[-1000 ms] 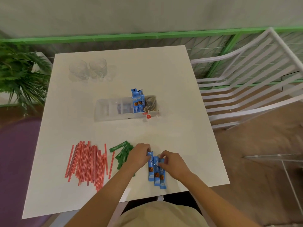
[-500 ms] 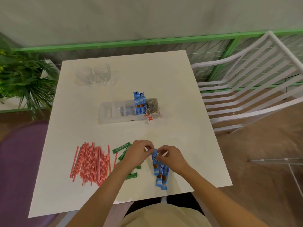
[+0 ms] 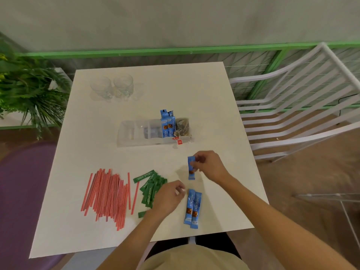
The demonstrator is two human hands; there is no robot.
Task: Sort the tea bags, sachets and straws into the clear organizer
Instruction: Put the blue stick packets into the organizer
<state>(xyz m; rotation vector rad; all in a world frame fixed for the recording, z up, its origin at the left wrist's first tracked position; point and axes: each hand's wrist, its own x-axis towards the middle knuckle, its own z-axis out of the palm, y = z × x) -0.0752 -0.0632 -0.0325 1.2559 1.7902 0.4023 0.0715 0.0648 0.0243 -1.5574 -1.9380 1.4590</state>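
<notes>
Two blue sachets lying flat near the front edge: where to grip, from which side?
Their far ends, from above and the right. The blue sachets lie flat on the table, side by side and touching, long axes pointing away, so one pinch across both ends likely lifts the pair. The left hand and green sachets crowd the left side.
</notes>
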